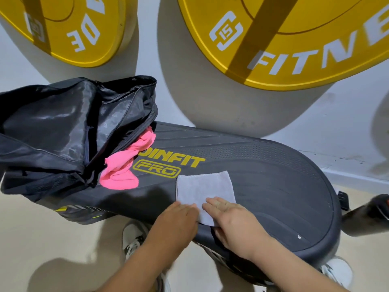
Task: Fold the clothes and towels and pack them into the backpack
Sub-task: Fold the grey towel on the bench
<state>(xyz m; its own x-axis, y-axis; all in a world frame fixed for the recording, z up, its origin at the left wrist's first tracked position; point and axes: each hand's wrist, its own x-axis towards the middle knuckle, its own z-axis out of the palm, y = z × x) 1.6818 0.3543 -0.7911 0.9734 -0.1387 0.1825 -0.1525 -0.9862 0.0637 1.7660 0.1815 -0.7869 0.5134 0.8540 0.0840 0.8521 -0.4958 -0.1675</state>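
Backpack (52, 127) lies on its side at the left end of the bench (273, 175), its main zip undone and its mouth gaping toward the middle. Only dark lining shows inside, so I cannot tell whether anything is packed yet. Just right of the mouth sits a pink garment (120, 173), bunched rather than folded, with its upper end touching the bag's lower edge and the rest lying on the bench.

Further right, near the bench's front edge, is a grey towel (204, 186), lying flat as a small, neat-edged rectangle that looks already folded. Its near corner hangs just over the edge.

The left hand (179, 222) rests on the towel's near left part and the right hand (231, 220) on its near right part, the two almost touching. Neither has a grip on anything: the fingers lie straight and flat, pressing the cloth down.

By my reading the task is in an early or middle stage. The towel seems to be getting a final smoothing, or is about to take one more fold. It has yet to go into the bag, and the pink garment has yet to be folded and packed.
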